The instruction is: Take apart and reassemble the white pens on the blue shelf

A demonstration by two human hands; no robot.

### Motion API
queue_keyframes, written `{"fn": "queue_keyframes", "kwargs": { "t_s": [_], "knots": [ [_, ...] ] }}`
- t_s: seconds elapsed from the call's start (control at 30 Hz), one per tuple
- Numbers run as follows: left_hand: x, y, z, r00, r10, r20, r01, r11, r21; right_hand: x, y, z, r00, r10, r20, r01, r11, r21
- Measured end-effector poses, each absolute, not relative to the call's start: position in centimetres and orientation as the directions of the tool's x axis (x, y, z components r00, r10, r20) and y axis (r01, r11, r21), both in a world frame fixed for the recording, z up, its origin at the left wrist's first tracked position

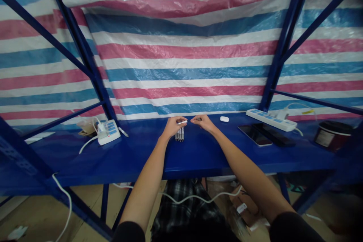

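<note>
Several pens [179, 135] lie side by side on the blue table [136, 159], just below my left hand. My left hand [172, 125] is closed on a white pen [182, 122], held roughly level above the row. To the right, my right hand [203, 122] is closed in a pinch on a small dark piece [198, 119], too small to make out well; it may be a pen cap. A short gap separates the fingertips of both hands.
A power strip [109, 132] and a single pen [123, 132] lie left. On the right are a white case [224, 119], a phone [254, 135], a dark flat object [273, 135], another power strip [270, 120] and a dark tub [333, 136]. Blue posts flank the table.
</note>
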State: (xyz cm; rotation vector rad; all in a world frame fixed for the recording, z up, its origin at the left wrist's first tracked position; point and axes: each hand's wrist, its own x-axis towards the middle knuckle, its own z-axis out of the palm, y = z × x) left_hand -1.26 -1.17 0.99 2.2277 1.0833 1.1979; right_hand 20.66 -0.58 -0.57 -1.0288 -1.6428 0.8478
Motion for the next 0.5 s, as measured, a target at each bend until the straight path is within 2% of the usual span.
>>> {"fn": "queue_keyframes", "kwargs": {
  "t_s": [0.17, 0.33, 0.5],
  "knots": [
    [-1.4, -0.8, 0.9, 0.271, 0.78, 0.564, 0.484, -0.616, 0.621, 21.6, 0.5, -0.8, -0.018, 0.912, 0.409, 0.094, 0.409, -0.908],
    [-1.6, -0.2, 0.6, 0.234, 0.79, 0.566, 0.47, -0.602, 0.646, 23.0, 1.0, -1.1, -0.138, 0.789, 0.598, 0.338, 0.605, -0.721],
    [-1.7, -0.1, 0.4, 0.271, 0.798, 0.538, 0.51, -0.593, 0.623, 23.1, 0.8, -1.4, -0.146, 0.823, 0.548, 0.41, 0.555, -0.724]
  ]
}}
